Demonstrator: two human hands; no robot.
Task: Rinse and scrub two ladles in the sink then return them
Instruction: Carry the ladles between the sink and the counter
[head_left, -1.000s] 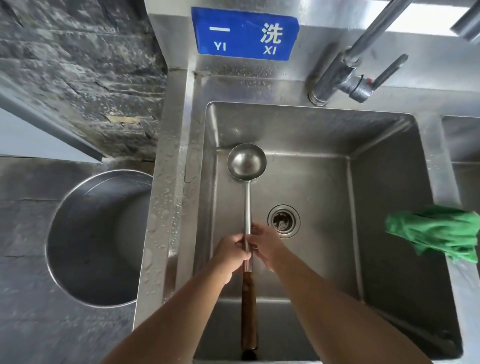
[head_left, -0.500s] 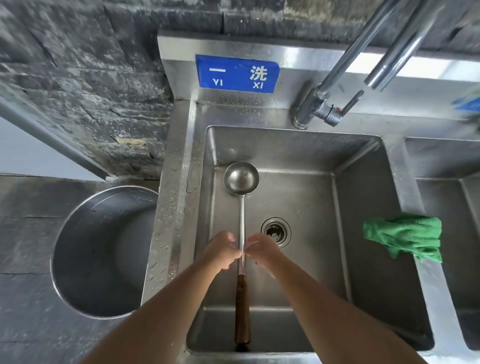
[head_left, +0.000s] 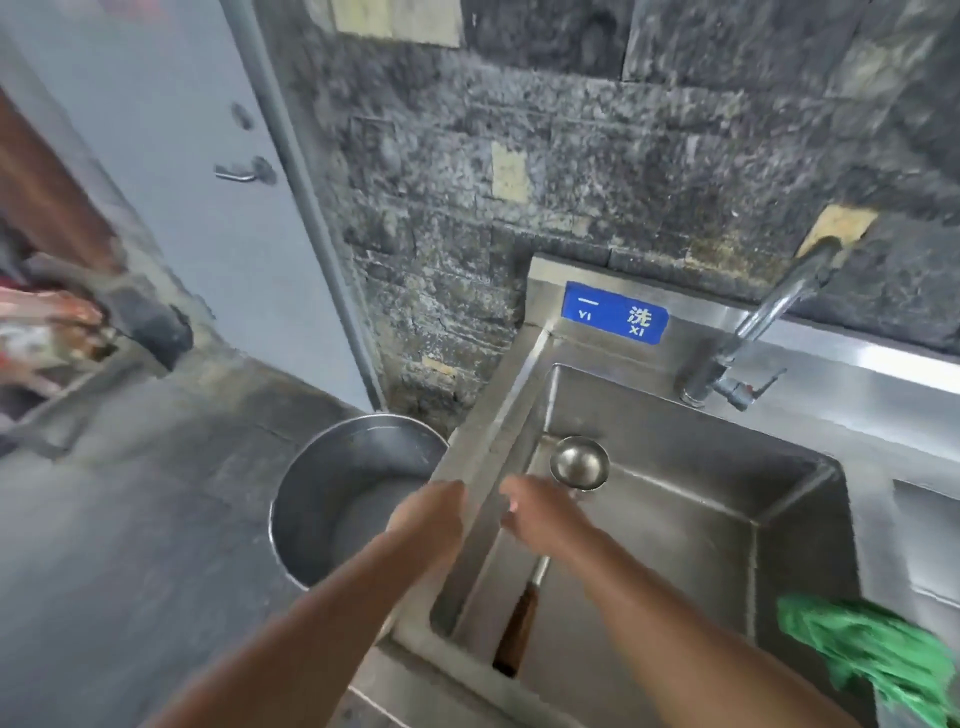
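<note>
I stand at the steel sink (head_left: 488, 441). My left hand (head_left: 431, 512) is above its left rim, the fingers straight and close together, with nothing in them. My right hand (head_left: 543, 522) is over the inside of the sink, just above the thin shaft of the ladle (head_left: 579, 462). These fingers are a little apart, but the shaft goes under the palm and the view is blurred there, so I cannot tell if they close on it. The ladle is in the left part of the sink, with its round bowl up at the far left corner and its brown wooden handle pointing to the near edge. The steel of the sink is grey and dull. On the right rim of the sink hangs a green cloth (head_left: 872, 654). At the back of the sink stands the tap (head_left: 763, 312), its pipe rising to the right. Left of the tap, on the steel back panel, is a blue sign (head_left: 615, 312) with white letters. Just left of the sink a big steel pot (head_left: 332, 493) stands on the dark grey ground (head_left: 130, 545), very close to the sink's side. Behind the sink is a wall (head_left: 571, 156) of dark rough stone with some pale patches. Farther left of the sink is a grey-blue door (head_left: 171, 156) with a metal lever.
</note>
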